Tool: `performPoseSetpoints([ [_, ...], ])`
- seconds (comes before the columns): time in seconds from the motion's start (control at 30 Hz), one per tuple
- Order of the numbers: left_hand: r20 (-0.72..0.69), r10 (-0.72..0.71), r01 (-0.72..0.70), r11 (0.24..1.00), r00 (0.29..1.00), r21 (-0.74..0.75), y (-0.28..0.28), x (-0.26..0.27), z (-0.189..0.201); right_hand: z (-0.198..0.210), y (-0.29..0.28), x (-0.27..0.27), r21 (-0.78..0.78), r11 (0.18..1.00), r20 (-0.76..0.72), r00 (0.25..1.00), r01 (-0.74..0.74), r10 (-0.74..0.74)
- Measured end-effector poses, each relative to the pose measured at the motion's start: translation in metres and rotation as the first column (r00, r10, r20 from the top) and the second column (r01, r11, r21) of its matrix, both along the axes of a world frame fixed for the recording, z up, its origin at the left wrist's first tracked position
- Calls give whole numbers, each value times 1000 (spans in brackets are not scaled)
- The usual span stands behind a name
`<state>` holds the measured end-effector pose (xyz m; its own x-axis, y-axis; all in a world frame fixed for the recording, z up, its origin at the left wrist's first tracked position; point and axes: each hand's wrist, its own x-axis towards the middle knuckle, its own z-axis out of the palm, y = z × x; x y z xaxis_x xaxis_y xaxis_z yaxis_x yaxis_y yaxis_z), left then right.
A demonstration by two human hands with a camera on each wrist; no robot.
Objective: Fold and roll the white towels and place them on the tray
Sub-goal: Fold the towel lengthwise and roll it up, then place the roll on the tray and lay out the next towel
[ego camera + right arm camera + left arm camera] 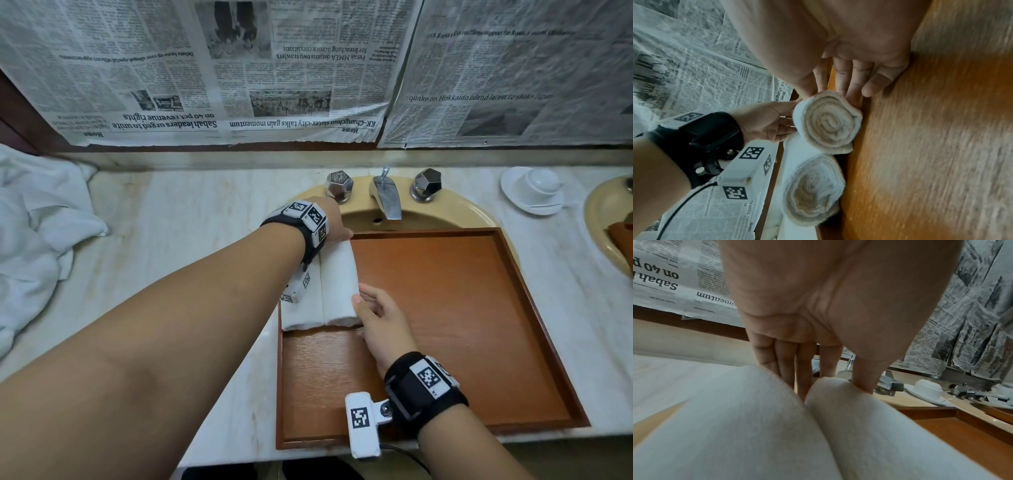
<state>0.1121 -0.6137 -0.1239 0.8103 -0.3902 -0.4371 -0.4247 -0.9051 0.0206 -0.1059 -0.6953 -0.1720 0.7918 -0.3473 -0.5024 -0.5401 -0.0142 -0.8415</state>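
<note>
Nearest the lens in the head view, our right hand (380, 318) reaches in from the lower right of the frame, fingers nearly straight, the thumb lying on the near end of the right-hand rolled towel (340, 284) while the other fingers run along its outer flank; nothing is curled round it. The right wrist view shows that end as a tight spiral (828, 123), with our fingertips (852, 95) against its side. Our left hand (334, 222) meets the far end of the same roll at the centre of the frame, fingers straight and together behind the end, thumb (864, 378) pressing on top, so it presses more than it grips. Touching this roll on its left lies a second rolled towel (301, 308), parallel to it, its spiral end (813, 191) also visible. Both rolls sit in the upper left corner of the wooden tray (479, 325), which lies across the basin (445, 212) below the tap (387, 198).

We judge the step in hand to be seating and squaring the second roll beside the first. Next we likely need to lift both hands away gently so the roll does not unwind, then reach for the heap of loose white towels (34, 246) at the left edge of the frame on the marble counter (178, 233). A cup on a saucer (532, 188) stands at the upper right, and newspaper (239, 68) covers the wall.
</note>
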Motion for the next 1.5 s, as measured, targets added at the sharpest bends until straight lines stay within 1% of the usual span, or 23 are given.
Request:
performPoseSetpoints([
  [0.27, 2, 33, -33, 998, 999, -44, 7, -2, -4, 5, 0, -1, -12, 1000, 0, 1000, 6, -6],
  [0.33, 0, 50, -50, 997, 999, -60, 7, -4, -3, 8, 0, -1, -33, 999, 0, 1000, -13, 13],
  [0.43, -11, 92, -93, 986, 996, -141, 15, -9, 3, 13, -3, -4, -41, 998, -26, 999, -42, 41],
  [0.5, -13, 143, -141, 954, 990, -266, 28, -15, 13, 17, -6, -6, -56, 996, -43, 997, -62, 60],
  [0.53, -18, 187, -181, 920, 982, -347, 38, -20, 19, 22, -6, -7, -75, 994, -49, 996, -84, 80],
  [0.6, -35, 284, -263, 828, 958, -495, 63, -32, 30, 33, -5, -8, -140, 980, -49, 989, -144, 138],
  [0.7, -83, 405, -359, 675, 911, -644, 110, -53, 41, 51, 1, -7, -258, 946, -56, 980, -197, 189],
  [0.73, -109, 440, -389, 619, 892, -683, 129, -62, 43, 56, 6, -5, -329, 922, -54, 979, -204, 197],
  [0.8, -156, 509, -441, 508, 847, -740, 169, -80, 47, 65, 22, 2, -492, 840, -43, 970, -227, 237],
  [0.83, -178, 545, -468, 457, 819, -756, 191, -89, 48, 72, 34, 7, -549, 802, -28, 964, -235, 264],
  [0.9, -203, 623, -512, 369, 756, -775, 240, -107, 47, 88, 65, 20, -613, 755, 46, 944, -231, 325],
  [1.0, -151, 756, -537, 294, 637, -791, 324, -127, 44, 114, 129, 45, -640, 721, 167, 868, -266, 468],
  [1.07, -96, 835, -547, 263, 541, -795, 382, -137, 44, 127, 180, 63, -638, 685, 187, 791, -352, 582],
  [1.1, -60, 865, -553, 263, 498, -790, 411, -140, 43, 131, 207, 73, -644, 653, 188, 746, -397, 639],
  [1.13, -13, 887, -558, 279, 461, -781, 437, -142, 42, 134, 232, 83, -655, 615, 183, 697, -439, 693],
  [1.23, 161, 921, -606, 358, 355, -710, 509, -144, 35, 140, 309, 117, -698, 474, 143, 544, -536, 827],
  [1.3, 222, 930, -652, 363, 292, -665, 545, -144, 28, 140, 358, 142, -727, 380, 102, 458, -571, 883],
  [1.37, 250, 933, -714, 360, 260, -600, 575, -145, 18, 138, 404, 167, -752, 289, 44, 392, -592, 919],
  [1.43, 268, 924, -751, 379, 272, -542, 598, -146, 5, 133, 444, 192, -760, 213, -28, 359, -614, 933],
  [1.5, 248, 923, -758, 384, 295, -528, 612, -147, -8, 125, 478, 216, -751, 157, -104, 349, -641, 931],
])
